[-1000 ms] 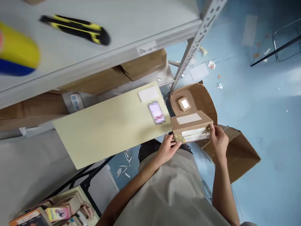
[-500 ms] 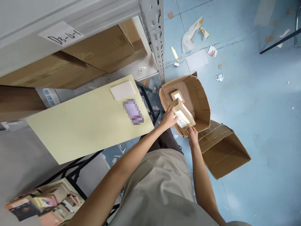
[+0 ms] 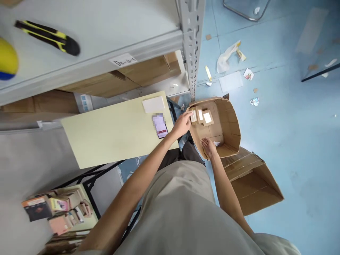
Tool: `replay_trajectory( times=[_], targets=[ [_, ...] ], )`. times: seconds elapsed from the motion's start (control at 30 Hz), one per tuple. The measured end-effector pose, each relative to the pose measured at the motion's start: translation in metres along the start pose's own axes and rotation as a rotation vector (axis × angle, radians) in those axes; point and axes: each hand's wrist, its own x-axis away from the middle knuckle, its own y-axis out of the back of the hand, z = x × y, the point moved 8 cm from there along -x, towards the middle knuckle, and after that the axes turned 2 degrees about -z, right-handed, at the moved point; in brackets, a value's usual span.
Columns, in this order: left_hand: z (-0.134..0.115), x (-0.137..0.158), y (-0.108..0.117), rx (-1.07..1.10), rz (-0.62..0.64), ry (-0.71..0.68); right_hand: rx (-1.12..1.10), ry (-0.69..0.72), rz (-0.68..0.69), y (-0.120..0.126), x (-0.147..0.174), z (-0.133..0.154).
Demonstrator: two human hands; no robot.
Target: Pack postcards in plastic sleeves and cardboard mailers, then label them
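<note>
My left hand (image 3: 183, 124) is at the left rim of an open cardboard carton (image 3: 230, 120) on the floor. Its index finger and thumb are apart, with the fingertips at the edge of a small cardboard box (image 3: 197, 115) with white labels; whether they still touch it is unclear. Another small box (image 3: 208, 117), with one white label, lies beside that one in the carton. My right hand (image 3: 209, 147) is over the near part of the carton, fingers stretched out and nothing in it. A crumpled scrap (image 3: 216, 143) shows just beyond its fingers.
At left, a pale table (image 3: 114, 134) carries a white flat box (image 3: 154, 104) and a phone (image 3: 160, 127). A metal shelf (image 3: 148, 21) above holds a utility knife (image 3: 47, 37). A second carton (image 3: 255, 187) lies on the floor; books (image 3: 60, 209) are at lower left.
The labelled box both hands held now sits in the carton's left side. My right hand has let go and opened. The view has shifted, showing more of the shelf top.
</note>
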Motion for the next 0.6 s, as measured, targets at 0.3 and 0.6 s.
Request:
replay_trajectory(
  times=[0.3,0.6],
  targets=[
    [-0.001,0.170,0.072,0.325,-0.328,0.230,0.224,-0.079,0.109,-0.024,0.010,0.058],
    [0.016,0.267,0.117,0.532,-0.661,0.300,0.437,0.165,0.486,-0.148,0.105,0.114]
  ],
)
